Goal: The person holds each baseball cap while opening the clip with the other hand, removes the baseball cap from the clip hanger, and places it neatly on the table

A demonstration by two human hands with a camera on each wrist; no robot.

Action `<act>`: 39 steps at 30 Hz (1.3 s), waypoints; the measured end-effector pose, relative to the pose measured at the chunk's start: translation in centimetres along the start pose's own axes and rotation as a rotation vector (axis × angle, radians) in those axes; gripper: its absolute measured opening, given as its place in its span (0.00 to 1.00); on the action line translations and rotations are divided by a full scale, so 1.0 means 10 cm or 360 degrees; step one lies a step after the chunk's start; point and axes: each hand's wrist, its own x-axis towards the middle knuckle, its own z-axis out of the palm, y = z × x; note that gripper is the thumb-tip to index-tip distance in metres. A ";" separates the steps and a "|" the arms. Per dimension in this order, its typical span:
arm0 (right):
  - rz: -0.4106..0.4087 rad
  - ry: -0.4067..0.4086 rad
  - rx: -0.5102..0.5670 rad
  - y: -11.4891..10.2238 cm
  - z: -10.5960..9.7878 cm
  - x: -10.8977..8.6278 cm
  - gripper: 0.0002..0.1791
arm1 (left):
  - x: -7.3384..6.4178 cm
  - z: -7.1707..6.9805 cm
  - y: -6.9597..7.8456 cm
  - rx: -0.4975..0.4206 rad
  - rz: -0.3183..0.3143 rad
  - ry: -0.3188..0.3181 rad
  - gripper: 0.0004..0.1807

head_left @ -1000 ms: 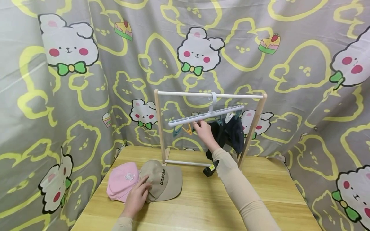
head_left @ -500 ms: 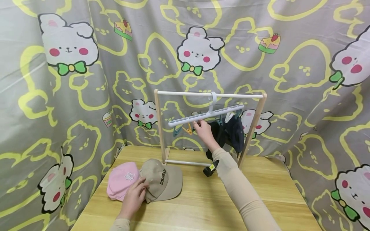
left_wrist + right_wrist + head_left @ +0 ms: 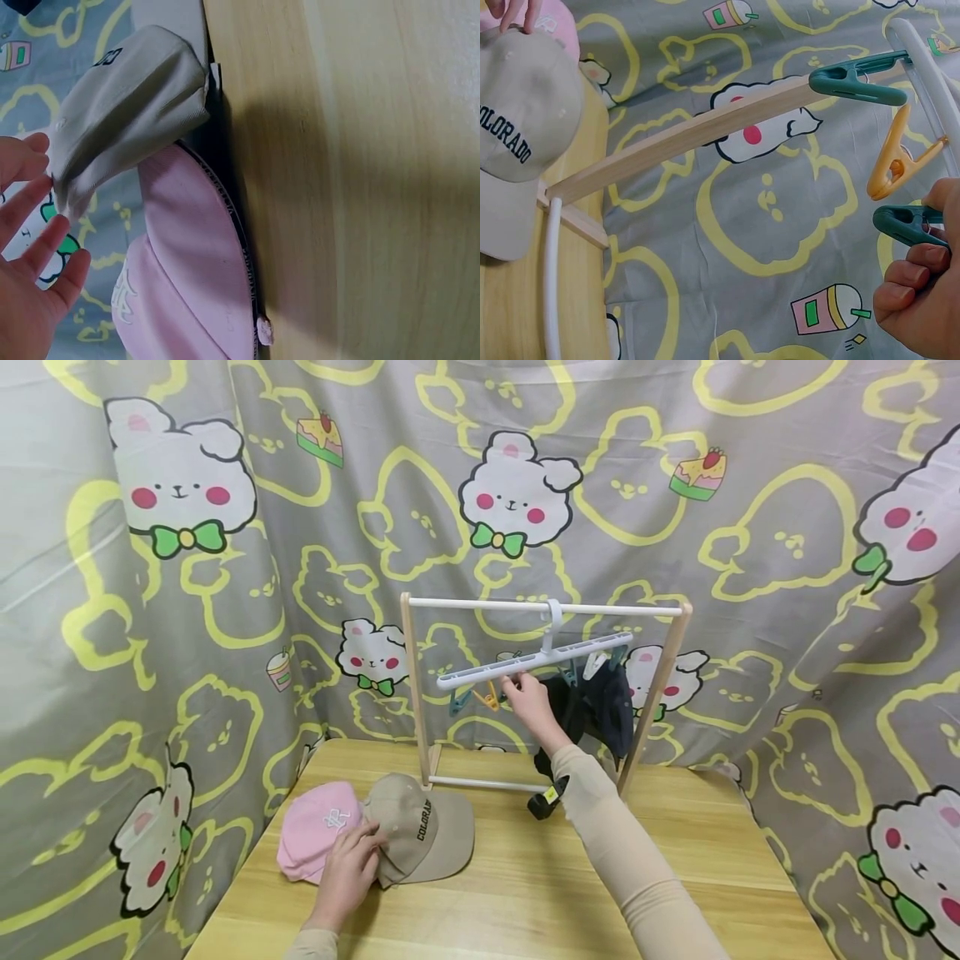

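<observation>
My right hand [image 3: 531, 703] is raised to the underside of a pale clip hanger [image 3: 487, 675]. In the right wrist view it pinches a green clothespin [image 3: 901, 225] between thumb and curled fingers. Beside that hang an orange clothespin [image 3: 895, 161] and another green clothespin [image 3: 859, 77], holding nothing. My left hand [image 3: 348, 868] touches the crown of a beige cap [image 3: 401, 831] marked COLORADO, its fingers spread and loosely bent. A pink cap [image 3: 318, 827] lies at the beige cap's left, partly behind that hand.
The hanger hooks over the white top bar [image 3: 480, 604] of a small wooden-post rack on the table [image 3: 525, 893]. Dark caps [image 3: 607, 706] hang from clips at its right end, partly behind my forearm. A patterned curtain [image 3: 420, 427] surrounds the table.
My left hand has shifted slightly left and back over the beige cap's crown. The right hand stays at the clothespin under the hanger.
</observation>
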 end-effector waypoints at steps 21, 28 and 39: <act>0.0034 0.0000 0.0006 0.00 -0.01 0.01 0.17 | 0.13 0.01 0.05 -0.0019 0.0044 0.0035 0.14; 0.0030 -0.0016 0.0018 0.01 -0.02 0.02 0.18 | 0.18 0.03 0.06 -0.0035 0.0085 0.0052 0.14; 0.0018 -0.0008 0.0020 0.00 -0.02 0.02 0.18 | 0.29 0.11 0.13 -0.0069 0.0161 0.0071 0.15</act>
